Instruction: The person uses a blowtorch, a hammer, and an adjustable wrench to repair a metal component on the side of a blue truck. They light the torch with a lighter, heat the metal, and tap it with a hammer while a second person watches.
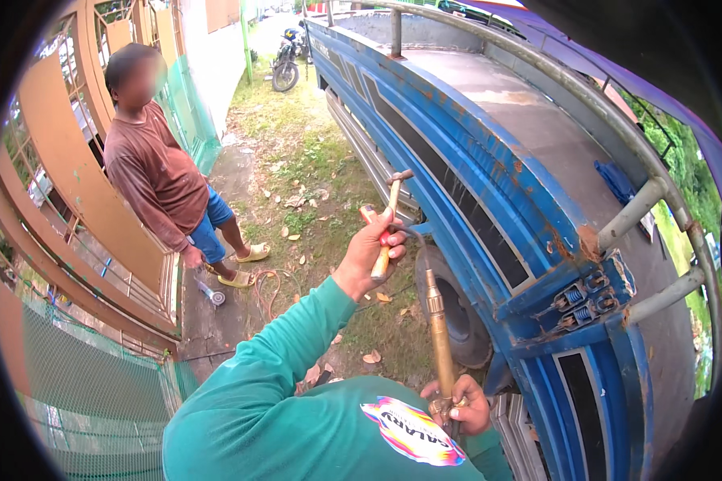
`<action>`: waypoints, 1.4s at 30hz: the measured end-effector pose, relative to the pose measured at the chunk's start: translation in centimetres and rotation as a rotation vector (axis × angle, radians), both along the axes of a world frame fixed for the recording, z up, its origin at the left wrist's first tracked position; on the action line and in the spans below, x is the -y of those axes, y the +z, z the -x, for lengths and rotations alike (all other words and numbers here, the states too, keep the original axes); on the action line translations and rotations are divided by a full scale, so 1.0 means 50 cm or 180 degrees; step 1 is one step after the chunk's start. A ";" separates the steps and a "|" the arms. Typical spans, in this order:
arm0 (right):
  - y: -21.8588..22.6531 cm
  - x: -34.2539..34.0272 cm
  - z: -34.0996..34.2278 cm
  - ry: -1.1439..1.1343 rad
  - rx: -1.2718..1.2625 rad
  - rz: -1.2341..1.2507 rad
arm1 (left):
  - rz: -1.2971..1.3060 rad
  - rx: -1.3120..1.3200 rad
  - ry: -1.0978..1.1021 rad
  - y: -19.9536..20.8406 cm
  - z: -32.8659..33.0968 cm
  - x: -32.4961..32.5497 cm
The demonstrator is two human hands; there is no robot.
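The left grip is wrapped around the wooden handle of a hammer, whose head stands clear above the fingers while the handle's butt pokes out below. A red-and-orange tool shares that hold; I can't tell its kind. Down by the shirt front, the right grip has its fingers pinching the valve end of a brass gas torch, its barrel rising out of the grip, nozzle near but apart from the left one. A blue truck is alongside; a person in brown stands opposite.
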State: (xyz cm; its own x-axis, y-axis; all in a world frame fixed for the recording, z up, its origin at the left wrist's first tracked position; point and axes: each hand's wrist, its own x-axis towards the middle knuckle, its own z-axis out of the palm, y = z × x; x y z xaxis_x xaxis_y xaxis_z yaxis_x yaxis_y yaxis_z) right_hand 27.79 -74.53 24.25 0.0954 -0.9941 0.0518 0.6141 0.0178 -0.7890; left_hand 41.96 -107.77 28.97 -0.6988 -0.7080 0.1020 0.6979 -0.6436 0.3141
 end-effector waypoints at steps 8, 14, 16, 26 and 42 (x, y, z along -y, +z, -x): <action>-0.053 -0.012 0.016 0.0795 0.2136 0.0349 | 0.1364 0.0320 0.0722 0.091 0.009 -0.085; -0.104 -0.033 0.066 0.1442 0.2247 0.1009 | 0.1778 0.0174 0.0124 0.151 0.028 -0.161; -0.103 -0.038 0.065 0.1504 0.2233 0.1173 | 0.1860 0.0190 0.0210 0.160 0.043 -0.174; -0.093 -0.059 0.073 0.1444 0.1814 0.1118 | 0.1994 0.0150 0.0192 0.175 0.031 -0.188; -0.082 -0.063 0.052 0.0765 0.1688 0.0589 | 0.1109 0.1052 0.0501 0.125 0.007 -0.127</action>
State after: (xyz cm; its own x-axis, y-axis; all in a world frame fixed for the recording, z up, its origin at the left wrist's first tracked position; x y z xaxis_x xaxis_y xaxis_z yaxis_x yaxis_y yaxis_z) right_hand 25.19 -71.38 20.14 0.2298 -0.9179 0.3234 0.9199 0.0965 -0.3800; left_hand 41.59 -101.41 35.24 -0.6211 -0.7707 0.1423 0.6051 -0.3561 0.7121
